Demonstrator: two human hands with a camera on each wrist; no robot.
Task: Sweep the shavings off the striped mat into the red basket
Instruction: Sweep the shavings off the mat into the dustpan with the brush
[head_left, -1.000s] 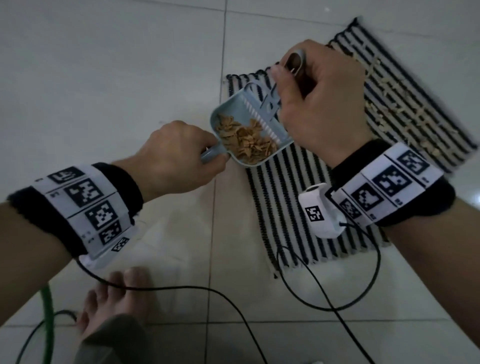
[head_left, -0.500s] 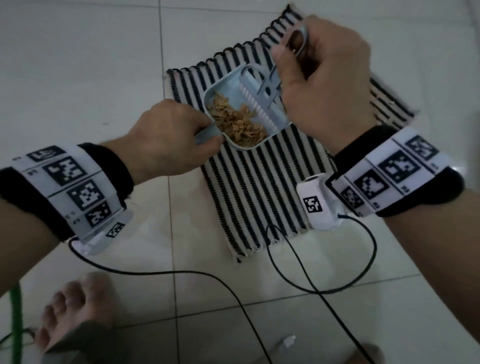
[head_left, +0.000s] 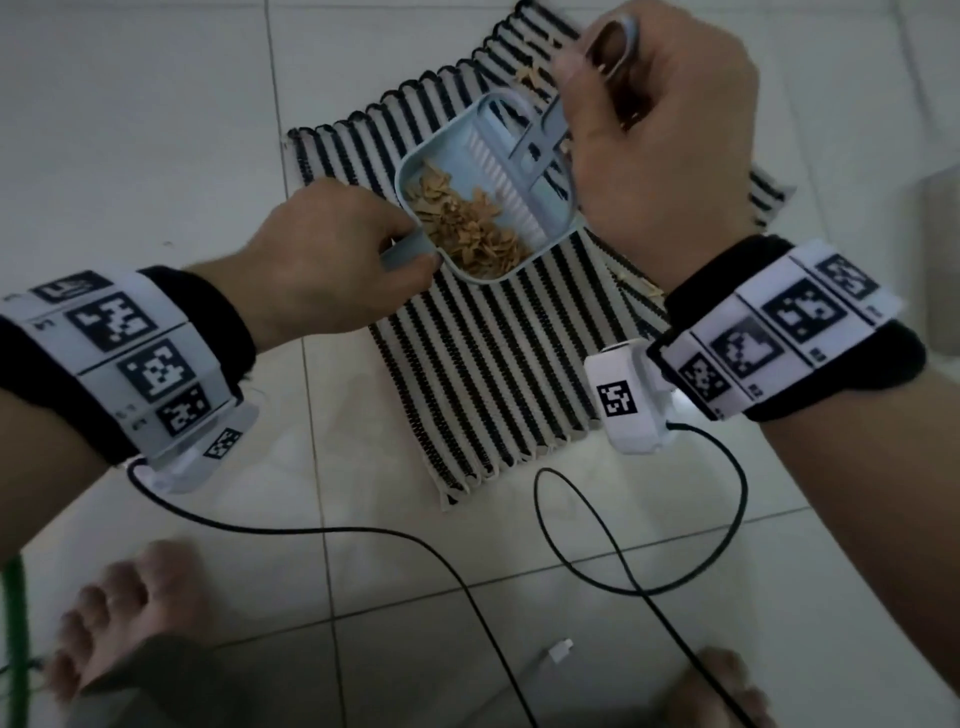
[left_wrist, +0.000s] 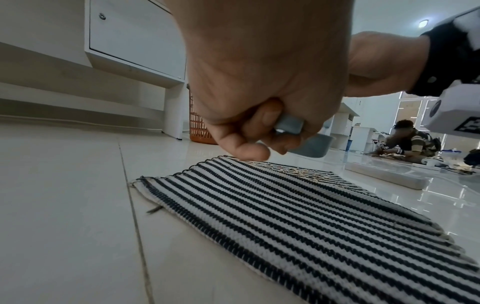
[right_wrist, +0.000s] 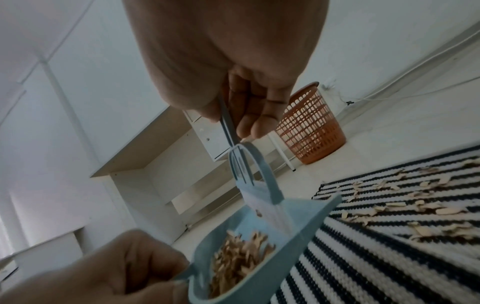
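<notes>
The mat (head_left: 498, 332) lies across the frame's centre, soft and likely to ruck, so short strokes suit it. The basket (right_wrist: 310, 125) stands at upper right in the right-wrist view, well apart. The dustpan (head_left: 483, 208), stiff and light, is best kept level by its handle. The shavings (head_left: 467, 228) look feather-light, apt to scatter. The left hand (head_left: 332, 265) grips that handle; the right hand (head_left: 654, 135) pinches the brush (head_left: 524, 171), bristles inside the pan.

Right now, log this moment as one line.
left hand: grips dustpan | right hand: grips brush | shavings: in dustpan, some on mat | basket: apart
</notes>
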